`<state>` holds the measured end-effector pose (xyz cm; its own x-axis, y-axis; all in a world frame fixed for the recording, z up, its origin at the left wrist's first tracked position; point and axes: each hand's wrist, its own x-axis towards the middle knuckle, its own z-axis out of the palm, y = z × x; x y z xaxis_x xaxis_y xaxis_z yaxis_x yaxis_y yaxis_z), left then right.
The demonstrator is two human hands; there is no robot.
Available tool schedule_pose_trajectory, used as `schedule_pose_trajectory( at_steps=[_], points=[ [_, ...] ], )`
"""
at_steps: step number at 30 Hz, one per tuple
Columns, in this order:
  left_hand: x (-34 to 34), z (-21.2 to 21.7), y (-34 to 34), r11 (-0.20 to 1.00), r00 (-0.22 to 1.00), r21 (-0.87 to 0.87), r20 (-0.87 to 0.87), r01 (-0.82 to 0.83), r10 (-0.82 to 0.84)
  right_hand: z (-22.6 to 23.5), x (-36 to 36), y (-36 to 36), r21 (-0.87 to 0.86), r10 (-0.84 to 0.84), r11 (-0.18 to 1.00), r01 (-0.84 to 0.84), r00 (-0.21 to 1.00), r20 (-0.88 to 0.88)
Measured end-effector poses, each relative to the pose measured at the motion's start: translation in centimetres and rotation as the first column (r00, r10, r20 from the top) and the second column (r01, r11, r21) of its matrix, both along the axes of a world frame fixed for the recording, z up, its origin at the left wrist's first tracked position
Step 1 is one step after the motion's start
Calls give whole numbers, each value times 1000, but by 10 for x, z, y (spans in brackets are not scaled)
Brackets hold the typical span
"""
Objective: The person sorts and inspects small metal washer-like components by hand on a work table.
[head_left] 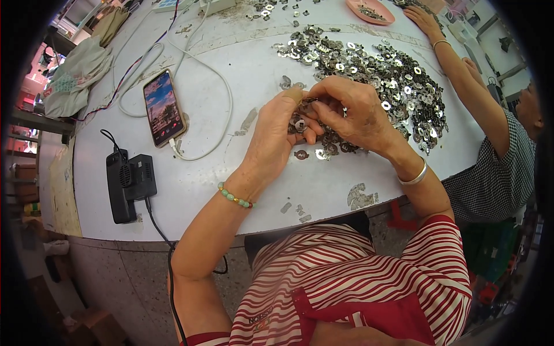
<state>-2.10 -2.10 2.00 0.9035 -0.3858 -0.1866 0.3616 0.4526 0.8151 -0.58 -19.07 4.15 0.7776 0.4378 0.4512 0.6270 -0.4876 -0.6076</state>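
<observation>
Both my hands meet over the near left edge of a heap of small metal parts (pixel 398 86), flat ring-like pieces with tabs, some shiny and some dark. My left hand (pixel 280 124) is curled around several of these parts, and one metal part (pixel 299 123) shows between its fingers. My right hand (pixel 358 112) is closed in a pinch against the left fingertips; what it pinches is mostly hidden by the fingers. Just below the hands, two loose metal parts (pixel 301 154) lie flat on the white table (pixel 231 190).
Left of my hands lies a phone (pixel 164 108) with a lit screen and a white cable (pixel 225 86). A black device (pixel 130 179) with a cord sits near the table's front edge. A pink tray (pixel 370 11) stands far right, near a co-worker's arm (pixel 461 81). A plastic bag (pixel 78 78) lies far left.
</observation>
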Motion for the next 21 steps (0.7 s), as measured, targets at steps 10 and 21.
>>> schedule_pose_trajectory(
  at_steps=[10,21],
  points=[
    [1,-4,-1,999,1000,-38,20,-12,13,1,-1,0,45,57,997,-58,998,25],
    [5,-3,0,988,998,-152,-55,9,-18,-1,-3,3,111,43,993,-42,999,-8]
  ],
)
